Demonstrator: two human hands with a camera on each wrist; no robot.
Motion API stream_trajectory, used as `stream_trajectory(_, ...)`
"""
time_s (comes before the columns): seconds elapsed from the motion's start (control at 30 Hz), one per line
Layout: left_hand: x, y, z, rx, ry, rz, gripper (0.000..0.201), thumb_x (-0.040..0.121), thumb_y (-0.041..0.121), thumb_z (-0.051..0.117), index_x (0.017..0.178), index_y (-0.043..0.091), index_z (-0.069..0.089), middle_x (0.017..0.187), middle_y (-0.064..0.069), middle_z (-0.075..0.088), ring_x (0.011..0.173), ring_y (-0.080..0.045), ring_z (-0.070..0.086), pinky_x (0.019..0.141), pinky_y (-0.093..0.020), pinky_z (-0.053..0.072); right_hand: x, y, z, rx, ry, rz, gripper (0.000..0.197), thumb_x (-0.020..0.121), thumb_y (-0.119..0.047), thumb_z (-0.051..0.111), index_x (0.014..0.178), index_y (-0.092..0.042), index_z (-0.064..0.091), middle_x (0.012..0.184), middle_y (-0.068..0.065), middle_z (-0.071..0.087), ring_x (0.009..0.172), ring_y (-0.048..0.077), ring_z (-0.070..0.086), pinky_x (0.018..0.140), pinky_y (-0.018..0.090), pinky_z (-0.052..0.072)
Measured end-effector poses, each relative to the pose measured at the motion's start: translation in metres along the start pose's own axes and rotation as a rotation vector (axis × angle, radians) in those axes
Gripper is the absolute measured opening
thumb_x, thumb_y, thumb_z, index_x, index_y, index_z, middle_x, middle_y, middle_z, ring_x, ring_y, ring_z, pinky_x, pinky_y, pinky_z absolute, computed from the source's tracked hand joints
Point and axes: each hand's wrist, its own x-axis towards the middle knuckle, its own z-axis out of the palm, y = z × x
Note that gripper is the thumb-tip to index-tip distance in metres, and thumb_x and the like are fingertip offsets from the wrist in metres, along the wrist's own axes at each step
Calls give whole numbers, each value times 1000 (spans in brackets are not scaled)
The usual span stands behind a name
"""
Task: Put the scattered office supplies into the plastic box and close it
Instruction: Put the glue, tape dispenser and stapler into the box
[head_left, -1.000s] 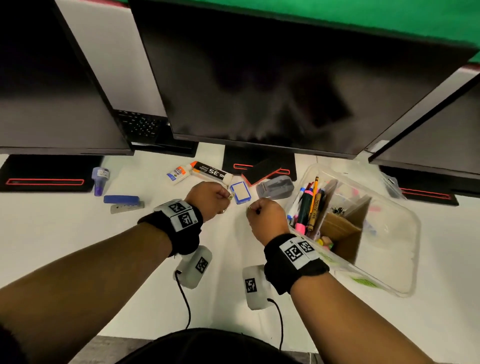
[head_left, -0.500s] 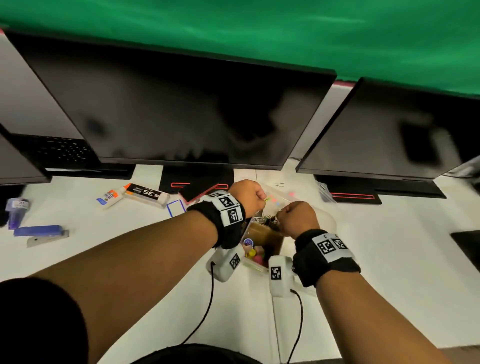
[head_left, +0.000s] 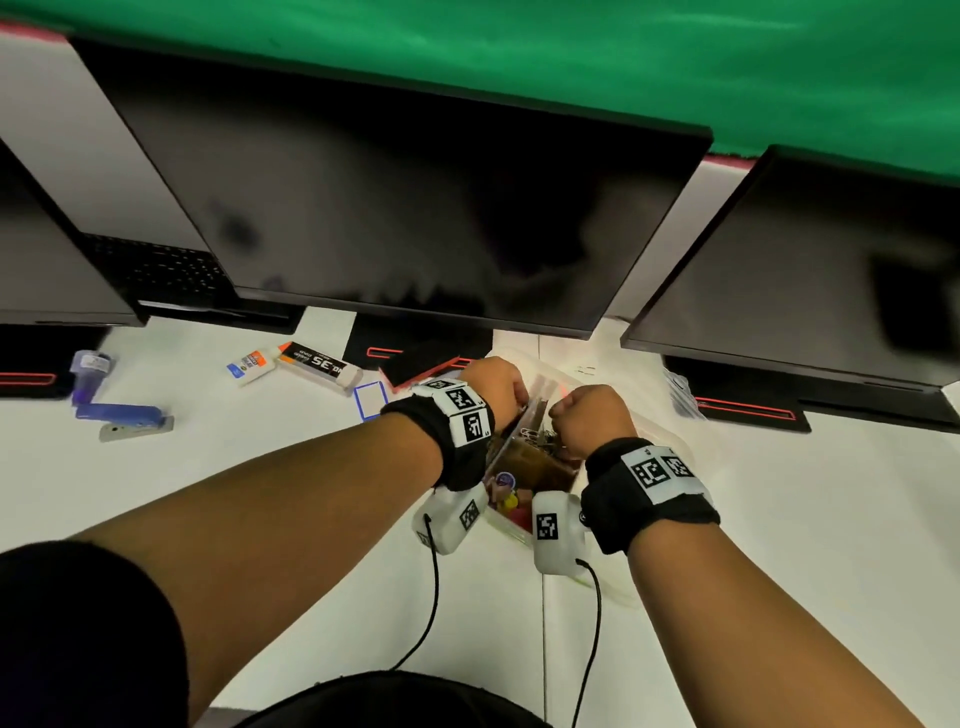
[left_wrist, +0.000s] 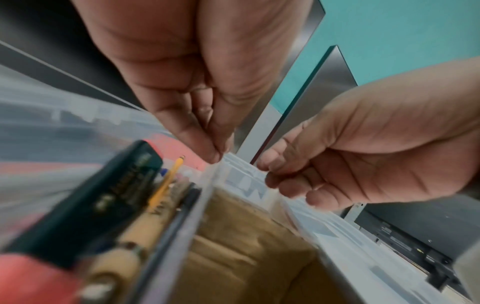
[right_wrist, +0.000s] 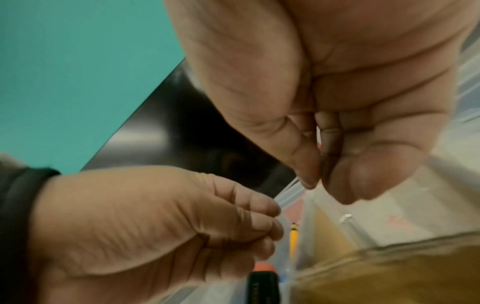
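Observation:
Both hands hover over the clear plastic box (head_left: 675, 447), which stands open on the white desk. My left hand (head_left: 498, 384) is above its pen compartment, thumb and fingertips (left_wrist: 221, 156) pinched together. My right hand (head_left: 587, 415) is over the brown cardboard compartment (head_left: 530, 457) and the paper clips (head_left: 535, 434), fingers (right_wrist: 317, 183) curled and pinched. No item shows between either hand's fingertips. A dark marker (left_wrist: 85, 205) and a yellow pencil (left_wrist: 166, 185) lie in the box. On the desk to the left lie a glue bottle (head_left: 252, 364), a staples box (head_left: 319, 364), a blue-rimmed piece (head_left: 370, 399) and a blue stapler (head_left: 122, 415).
Three dark monitors (head_left: 415, 208) stand along the back, their bases close behind the box. A purple item (head_left: 91, 371) stands at the far left. A clear bag (head_left: 680, 395) lies right of the box. Wrist-camera cables hang over the near desk edge.
Both hands have moved right from the desk near the blue-rimmed piece to above the box, fingers still curled. The head view has swung right.

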Motion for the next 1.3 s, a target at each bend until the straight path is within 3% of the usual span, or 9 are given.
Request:
stream_trajectory(0.17, -17, -56, -29, -87, 141, -80, 13, 83, 13, 61, 89, 15, 73, 103, -2, 71, 99, -21, 64, 82, -26, 48, -14, -54, 19, 20, -45, -158, 8, 85, -12, 55, 83, -16, 62, 90, 12, 65, 81, 22, 57, 85, 35, 54)
stream_trajectory(0.27, -31, -109, -51, -35, 186, -157, 16, 86, 15, 57, 91, 12, 72, 102, -7, 71, 98, -25, 64, 83, -28, 48, -26, -92, 51, -3, -91, -251, 16, 88, -9, 51, 90, -4, 66, 91, 14, 66, 86, 27, 63, 85, 37, 54)
stream_trajectory(0.37, -46, -175, -69, 64, 146, -291, 21, 89, 21, 53, 99, 12, 69, 110, -7, 68, 106, -25, 61, 87, -29, 46, -37, -124, 92, -28, -154, -315, 18, 87, -9, 50, 89, -2, 67, 90, 16, 67, 82, 27, 61, 78, 36, 53)
stream_trajectory(0.53, -72, -259, -101, 208, 28, -434, 29, 94, 21, 46, 117, 12, 62, 125, -4, 60, 118, -22, 54, 99, -29, 44, -38, -151, 162, -358, -285, -272, 33, 89, -21, 50, 114, -3, 60, 119, 16, 60, 110, 31, 56, 90, 32, 45)
stream_trajectory(0.7, -79, -319, -124, 308, 35, -491, 30, 89, 18, 51, 117, 20, 59, 126, -4, 54, 121, -23, 48, 94, -30, 44, -20, -146, 202, -367, -189, -6, 55, 84, -26, 56, 134, -9, 40, 144, 17, 32, 127, 35, 41, 104, 37, 38)
stream_trajectory(0.87, -79, -359, -140, 432, 41, -515, 39, 86, 28, 59, 124, 27, 52, 128, -2, 49, 123, -25, 41, 99, -35, 44, 2, -136, 202, -400, 3, 124, 66, 85, -19, 56, 144, -15, 27, 156, 13, 7, 140, 38, 16, 111, 47, 28)
stream_trajectory(0.97, -79, -374, -141, 520, -19, -504, 41, 89, 29, 54, 130, 28, 49, 130, -2, 50, 124, -24, 42, 95, -36, 46, 21, -135, 200, -522, -11, 171, 69, 89, -15, 50, 149, -19, 16, 159, 6, -6, 145, 37, 0, 113, 54, 25)
stream_trajectory(1.1, -79, -382, -132, 525, -104, -495, 32, 86, 18, 52, 116, 28, 55, 120, -1, 57, 114, -24, 51, 93, -39, 47, 45, -134, 211, -613, -103, 143, 71, 87, -20, 43, 150, -19, 10, 159, 7, -1, 145, 38, -3, 112, 61, 20)
stream_trajectory(1.3, -81, -378, -120, 460, -160, -411, 24, 87, 11, 49, 107, 19, 59, 115, -5, 61, 108, -26, 56, 90, -33, 47, 37, -123, 223, -674, -171, 26, 75, 89, -21, 46, 149, -3, 5, 157, 16, 4, 145, 37, 1, 119, 50, 9)
